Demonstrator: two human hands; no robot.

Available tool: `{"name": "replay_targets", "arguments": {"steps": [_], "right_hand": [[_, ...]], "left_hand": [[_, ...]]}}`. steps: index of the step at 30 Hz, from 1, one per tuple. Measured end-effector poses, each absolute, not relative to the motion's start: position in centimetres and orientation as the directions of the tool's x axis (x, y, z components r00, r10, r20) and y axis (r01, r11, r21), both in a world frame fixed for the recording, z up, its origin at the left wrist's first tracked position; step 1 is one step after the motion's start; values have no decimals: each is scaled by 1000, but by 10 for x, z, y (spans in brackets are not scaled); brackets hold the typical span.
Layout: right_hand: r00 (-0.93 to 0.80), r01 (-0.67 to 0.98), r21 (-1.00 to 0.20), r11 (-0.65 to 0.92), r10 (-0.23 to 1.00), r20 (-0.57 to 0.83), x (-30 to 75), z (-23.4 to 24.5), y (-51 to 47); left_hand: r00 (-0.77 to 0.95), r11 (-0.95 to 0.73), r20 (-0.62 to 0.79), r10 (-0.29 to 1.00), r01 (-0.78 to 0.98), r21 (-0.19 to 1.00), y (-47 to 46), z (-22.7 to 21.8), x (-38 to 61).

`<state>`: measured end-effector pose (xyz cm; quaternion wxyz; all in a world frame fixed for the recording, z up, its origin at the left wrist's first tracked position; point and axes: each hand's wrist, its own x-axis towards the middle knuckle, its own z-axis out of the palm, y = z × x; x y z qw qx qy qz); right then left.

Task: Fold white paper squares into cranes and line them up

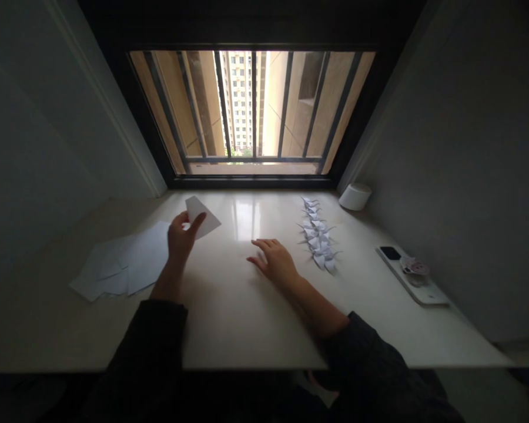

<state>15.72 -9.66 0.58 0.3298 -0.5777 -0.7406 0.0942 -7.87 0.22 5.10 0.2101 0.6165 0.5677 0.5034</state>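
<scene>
Between the thumb and fingers of my left hand is a small white sheet of paper, tilted and raised over the sill. My right hand hovers over the middle of the pale surface, its thumb and fingers apart with nothing between them. Just left of my left hand lies a loose pile of white paper sheets, some overlapping. To the right of my right hand, several folded white paper cranes stand packed in a column running toward the window.
The work surface is a pale windowsill with a front edge near me. A barred window rises behind it. On the right are a white cylindrical object by the wall and a white phone with a round attachment on its back.
</scene>
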Motion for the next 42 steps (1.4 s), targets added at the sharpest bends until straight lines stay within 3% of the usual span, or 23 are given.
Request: {"name": "replay_targets", "arguments": {"steps": [4, 7, 12, 21, 29, 42], "right_hand": [[95, 542, -788, 292, 910, 403, 155, 10, -97], [151, 402, -866, 297, 911, 383, 155, 14, -98], [174, 347, -884, 314, 904, 389, 157, 11, -95], [268, 158, -970, 184, 938, 222, 164, -3, -83], [366, 79, -980, 180, 910, 197, 170, -7, -79], [381, 92, -969, 228, 891, 246, 163, 3, -88]], "left_hand": [[-19, -308, 314, 949, 143, 941, -17, 33, -18], [62, -191, 192, 979, -17, 981, -29, 20, 2], [113, -23, 40, 993, -145, 989, -35, 11, 9], [218, 105, -57, 974, -214, 971, -36, 7, 14], [366, 294, -175, 914, -299, 908, -42, 8, 18], [232, 320, -242, 942, -402, 858, -49, 14, 23]]}}
